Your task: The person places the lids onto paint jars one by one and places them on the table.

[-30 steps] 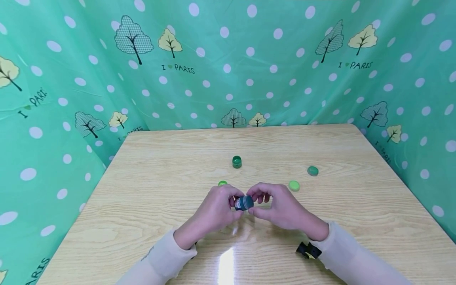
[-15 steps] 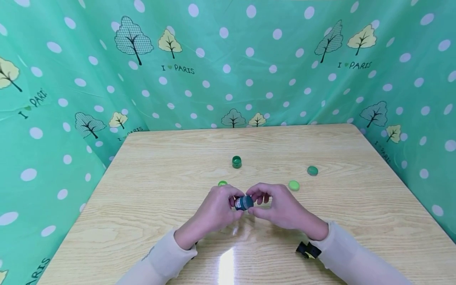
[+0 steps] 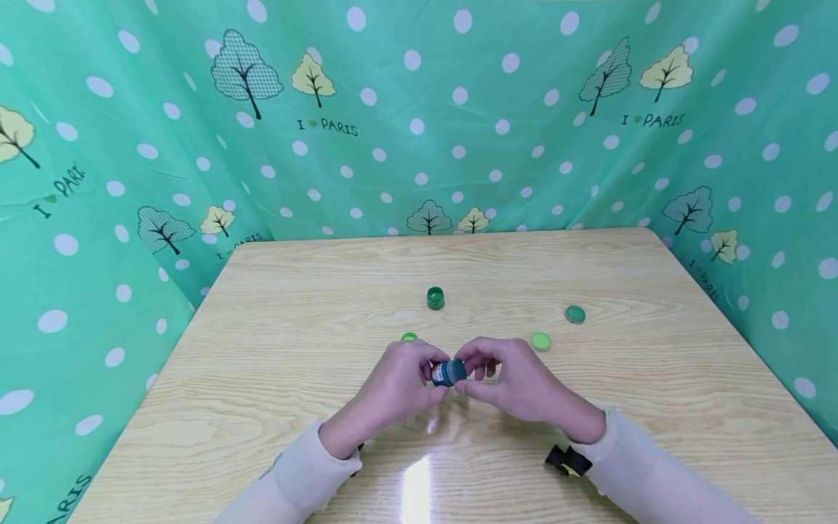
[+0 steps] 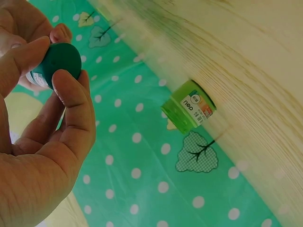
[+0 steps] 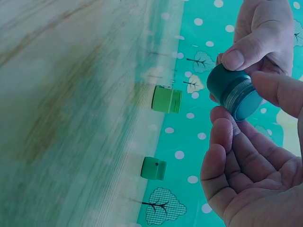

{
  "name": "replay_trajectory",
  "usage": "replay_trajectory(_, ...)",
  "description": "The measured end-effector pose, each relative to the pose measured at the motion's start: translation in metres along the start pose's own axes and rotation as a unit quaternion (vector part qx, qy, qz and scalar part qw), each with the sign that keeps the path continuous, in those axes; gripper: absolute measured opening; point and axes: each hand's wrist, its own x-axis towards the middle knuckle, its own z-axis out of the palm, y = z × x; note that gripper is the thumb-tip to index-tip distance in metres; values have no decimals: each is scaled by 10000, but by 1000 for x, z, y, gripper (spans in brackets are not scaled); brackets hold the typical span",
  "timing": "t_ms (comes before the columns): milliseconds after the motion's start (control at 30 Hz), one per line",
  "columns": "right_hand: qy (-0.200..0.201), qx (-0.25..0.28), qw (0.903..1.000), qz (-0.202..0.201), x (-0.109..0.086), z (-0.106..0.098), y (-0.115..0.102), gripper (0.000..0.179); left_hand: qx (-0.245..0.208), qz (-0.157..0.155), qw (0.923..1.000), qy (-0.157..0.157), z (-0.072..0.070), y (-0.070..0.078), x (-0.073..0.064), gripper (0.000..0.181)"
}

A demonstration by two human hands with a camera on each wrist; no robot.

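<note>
We hold a teal jar, tilted, left grip round its body, right grip pinching its ridged end, two green jars on the counter.

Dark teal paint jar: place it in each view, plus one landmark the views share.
Head: the dark teal paint jar is below centre, between the left hand and right hand.
Left wrist: the jar, upper left, partly covered.
Right wrist: the jar, upper right, between both hands.
Landmark: the light green paint jar, behind the left hand, right of centre, and near centre, respectively.
</note>
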Motion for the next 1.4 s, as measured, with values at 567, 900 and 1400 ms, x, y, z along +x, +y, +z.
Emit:
replay_trajectory(567, 101, -127, 9998, 77, 0, 3, 3, 19, -22, -9, 10000, -59, 3, 1, 0, 24)
replay_trajectory(900, 68, -256, 9996, 20, 0, 3, 5, 23, 5, 14, 10000, -56, 5, 1, 0, 25)
replay_trajectory(1400, 58, -446, 9985, -313, -2, 0, 1, 30, -78, -75, 9999, -69, 4, 3, -1, 25)
